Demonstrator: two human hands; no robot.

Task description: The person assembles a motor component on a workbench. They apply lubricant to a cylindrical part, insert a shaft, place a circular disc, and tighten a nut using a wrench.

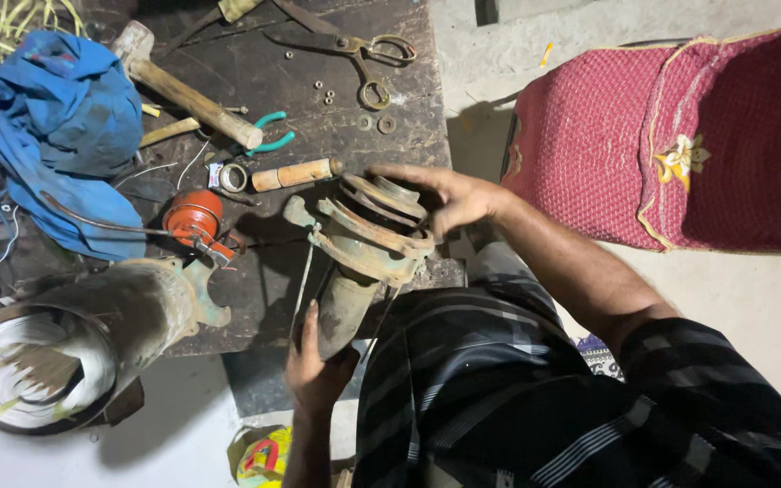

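Gripping the pump body [365, 253] at the surface [318, 81] edge, the left hand [316, 361] clamped its lower neck while the right hand [449, 199] seemingly cupped the rusty top flange; firm bracing below seemed wise.

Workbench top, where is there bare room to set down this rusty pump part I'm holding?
The barest patch of the workbench lies between the hammer and the scissors, short of the loose washers. The left side is crowded: blue cloth, orange part, pliers, motor housing.
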